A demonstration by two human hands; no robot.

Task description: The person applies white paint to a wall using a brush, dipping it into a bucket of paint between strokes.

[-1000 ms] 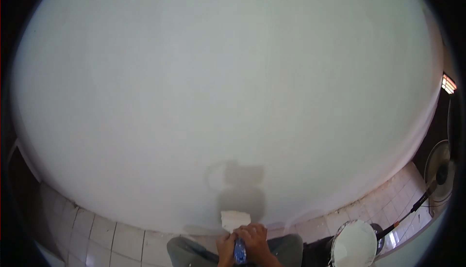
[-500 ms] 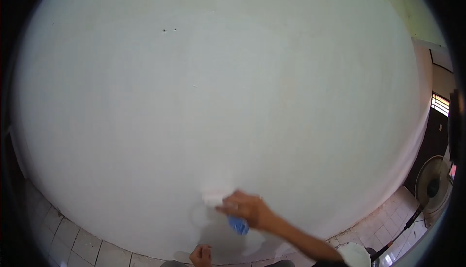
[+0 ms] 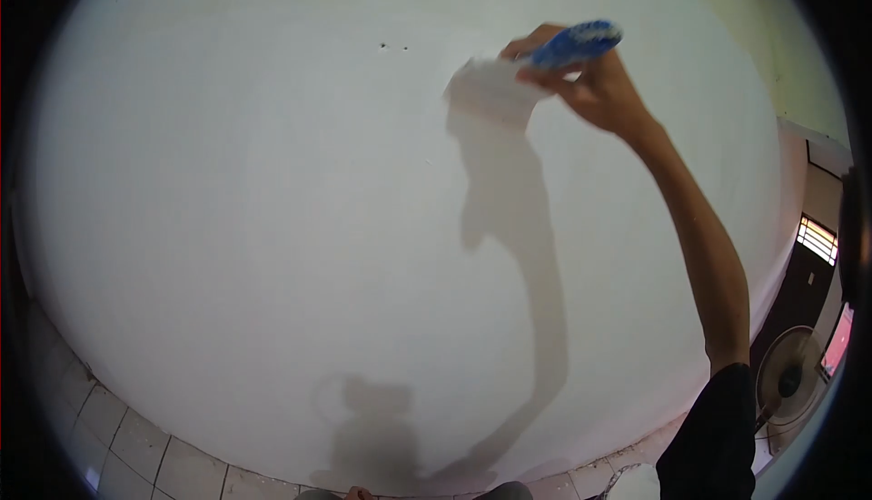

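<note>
My right hand (image 3: 581, 78) is raised high at the right of centre, its fingers closed round a putty knife. The tool's blue handle (image 3: 579, 43) is smeared with white and points up to the right. Its wide, pale blade (image 3: 498, 84) lies against the white wall (image 3: 272, 227), where blade and wall are hard to tell apart. Just left of the blade are two small dark holes (image 3: 393, 47) in the wall. Only the top of my left hand (image 3: 359, 493) shows at the bottom edge, near my knees; most of its fingers are cut off.
A white bucket (image 3: 633, 482) stands at the lower right, partly behind my dark sleeve (image 3: 713, 436). Farther right is a standing fan (image 3: 788, 377), with a dark door (image 3: 792, 296) behind it. Pale floor tiles (image 3: 186, 473) run along the wall's foot.
My right hand has swept the putty knife from low on the wall up to the height of the holes. My view has tilted up and left hand has dropped almost out of sight.
</note>
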